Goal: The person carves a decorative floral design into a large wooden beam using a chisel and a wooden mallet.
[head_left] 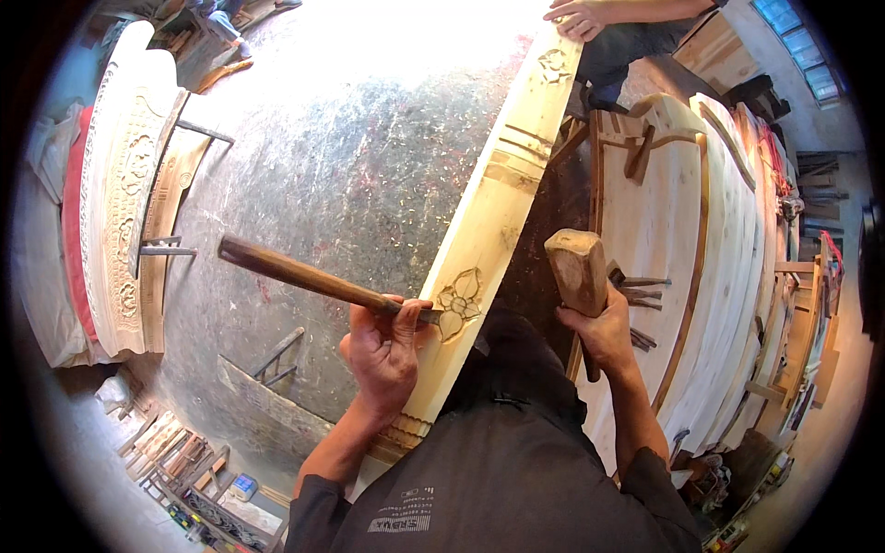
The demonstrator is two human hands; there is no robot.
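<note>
In my left hand [385,355] is a chisel [304,275] with a long, dark wooden handle, tilted low toward the left. Its metal end meets a carved flower [459,302] on a pale wooden beam [461,230]. The beam slants from my lap to the far right. My right hand [601,330] grips a worn wooden mallet [577,267] by its handle, raised off to the right of the beam. Farther up, the beam bears grooved bands [516,157] and a second carved flower [553,66]. Closer to me, a notched band [406,426] crosses it.
Another person's hand [579,17] rests on the beam's far end. Carved panels [124,203] stand at the left. On the right, large pale boards [654,212] hold several chisels [641,295]. A metal trestle [277,359] stands at lower left, near piled wood scraps [166,452].
</note>
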